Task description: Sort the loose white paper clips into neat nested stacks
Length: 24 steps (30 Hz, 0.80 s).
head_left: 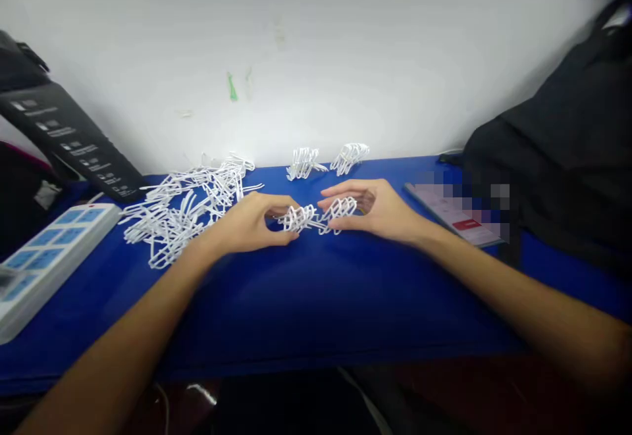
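My left hand (254, 224) and my right hand (378, 211) meet at the middle of a blue table (306, 303). Each pinches one end of a short bundle of white wire clips (316, 216) that lies between them just above the tabletop. The left fingers curl round the left part of the bundle. On the right part, thumb and fingers close from the side. A loose heap of white clips (187, 208) lies just left of my left hand. Two small stacked clip bundles, one (302, 162) and another (349, 156), rest by the wall behind the hands.
A white power strip (44, 257) with blue sockets lies at the left edge. A black box (74, 139) leans against the wall behind it. At right sit a card or booklet (459, 214) and a black bag (567, 132). The white wall stands close behind the table.
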Each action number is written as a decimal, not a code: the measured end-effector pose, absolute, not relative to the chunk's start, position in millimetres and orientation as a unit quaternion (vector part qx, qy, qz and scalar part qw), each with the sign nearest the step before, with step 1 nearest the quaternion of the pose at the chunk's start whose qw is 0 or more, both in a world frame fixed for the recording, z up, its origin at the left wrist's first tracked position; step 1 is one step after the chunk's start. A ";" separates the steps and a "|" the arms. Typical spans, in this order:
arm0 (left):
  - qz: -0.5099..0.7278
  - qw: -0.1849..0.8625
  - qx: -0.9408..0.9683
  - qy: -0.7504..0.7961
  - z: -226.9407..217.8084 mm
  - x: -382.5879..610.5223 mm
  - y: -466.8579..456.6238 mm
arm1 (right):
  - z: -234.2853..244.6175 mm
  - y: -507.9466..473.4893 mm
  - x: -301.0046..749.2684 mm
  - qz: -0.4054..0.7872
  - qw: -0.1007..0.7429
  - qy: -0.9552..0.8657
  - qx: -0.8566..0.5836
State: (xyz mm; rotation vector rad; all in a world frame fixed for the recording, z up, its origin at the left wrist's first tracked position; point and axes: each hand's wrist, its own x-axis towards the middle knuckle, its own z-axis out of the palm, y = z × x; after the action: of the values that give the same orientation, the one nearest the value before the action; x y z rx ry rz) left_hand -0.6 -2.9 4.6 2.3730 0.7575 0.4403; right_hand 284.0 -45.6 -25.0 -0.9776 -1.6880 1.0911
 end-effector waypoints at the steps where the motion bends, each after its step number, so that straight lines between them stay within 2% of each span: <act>1: 0.164 0.296 0.897 0.285 5.1 -0.2 -3.5 | -25.0 -45.7 283.9 0.440 0.438 -0.678 -0.394; 6: 0.176 0.289 0.895 0.291 6.4 1.3 -6.2 | -25.2 -46.1 284.2 0.446 0.447 -0.672 -0.387; 17: 0.171 0.378 0.867 0.277 4.4 5.5 -8.1 | -21.1 -50.2 279.2 0.446 0.446 -0.674 -0.385; 24: 0.188 0.429 0.840 0.275 -4.3 13.5 -9.3 | -21.6 -51.5 277.3 0.353 0.416 -0.729 -0.414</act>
State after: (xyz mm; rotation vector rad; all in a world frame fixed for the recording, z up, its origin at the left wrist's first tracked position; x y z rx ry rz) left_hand 13.5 -9.3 -4.3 2.0959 0.6865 0.4696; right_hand 277.3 -51.5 -21.6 -1.0390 -1.8313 0.8858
